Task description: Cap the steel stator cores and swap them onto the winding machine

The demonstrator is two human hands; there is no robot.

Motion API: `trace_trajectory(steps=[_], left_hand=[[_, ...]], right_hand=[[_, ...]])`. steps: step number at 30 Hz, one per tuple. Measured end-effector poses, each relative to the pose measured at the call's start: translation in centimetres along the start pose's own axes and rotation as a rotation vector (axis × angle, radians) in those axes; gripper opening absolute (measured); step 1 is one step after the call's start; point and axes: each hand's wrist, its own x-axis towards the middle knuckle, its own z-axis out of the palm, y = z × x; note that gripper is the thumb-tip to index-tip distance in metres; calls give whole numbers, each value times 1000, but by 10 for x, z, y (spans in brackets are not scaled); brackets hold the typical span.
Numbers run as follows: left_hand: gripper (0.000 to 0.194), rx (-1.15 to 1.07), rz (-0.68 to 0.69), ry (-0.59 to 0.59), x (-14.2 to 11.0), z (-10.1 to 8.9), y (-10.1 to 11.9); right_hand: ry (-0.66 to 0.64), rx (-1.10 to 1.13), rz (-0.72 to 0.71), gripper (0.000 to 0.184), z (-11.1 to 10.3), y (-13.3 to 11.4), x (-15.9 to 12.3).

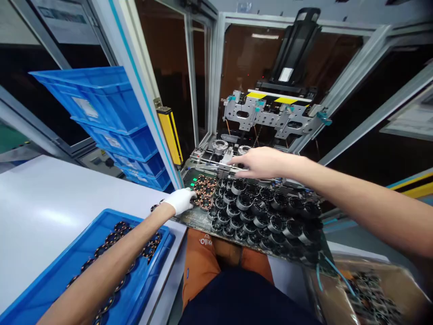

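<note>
My left hand (pixel 181 201), in a white glove, reaches the left edge of the work plate. Its fingertips are curled on a copper-wound stator (pixel 197 197) at the side of a small group of the same. My right hand (pixel 259 163) is bare and hovers over the machine's fixture (pixel 226 163), index finger stretched out to the left and the thumb side lower. No part shows in it. Two round metal seats stand behind: one seat (pixel 220 146) is in plain sight, the other (pixel 244 150) partly covered by my hand. Rows of dark ring-shaped housings (pixel 244 201) fill the plate below.
A blue tray (pixel 104 216) with several copper-wound rings lies on the white table (pixel 50 198) at left. Stacked blue crates (pixel 101 101) stand behind it. A metal press head (pixel 267 117) hangs above the fixture. A yellow sensor bar (pixel 170 135) and a parts box (pixel 402 280) flank the plate.
</note>
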Motion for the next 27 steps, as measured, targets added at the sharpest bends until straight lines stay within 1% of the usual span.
trace_trajectory(steps=[2, 3, 5, 6, 8, 10, 12, 13, 14, 16, 17, 19, 21, 23, 27], left_hand=[[36, 9, 48, 50, -1, -23, 1], [36, 12, 85, 86, 1, -39, 4], [40, 17, 183, 169, 14, -76, 18], [43, 22, 238, 210, 26, -96, 30], [48, 44, 341, 288, 58, -135, 64], [51, 78, 418, 355, 101, -169, 110], [51, 119, 466, 392, 148, -193, 161], [50, 140, 480, 395, 172, -200, 185], [49, 160, 487, 390, 195, -204, 209], [48, 196, 485, 362, 236, -206, 248], [48, 212, 478, 342, 253, -204, 264], [47, 240, 460, 295, 281, -198, 286], [44, 252, 445, 252, 301, -191, 299], [40, 244, 435, 224, 313, -186, 305], [35, 191, 447, 202, 325, -184, 308]], right_hand=[[-31, -47, 159, 54, -17, 57, -51], [-50, -62, 250, 53, -20, 85, -76], [-93, -75, 441, 43, -16, 138, -121], [-115, -70, 529, 37, -10, 162, -139], [-145, -42, 668, 28, 9, 203, -167], [-149, 3, 755, 31, 32, 236, -182], [-134, 53, 804, 36, 56, 260, -187], [-124, 78, 820, 37, 68, 269, -187], [-115, 100, 834, 39, 79, 276, -186], [-97, 140, 852, 39, 99, 288, -183], [-87, 157, 860, 38, 107, 292, -181], [-58, 182, 872, 36, 119, 299, -179], [-20, 196, 878, 34, 124, 303, -180], [18, 203, 869, 34, 121, 304, -182], [103, 223, 805, 35, 95, 300, -187]])
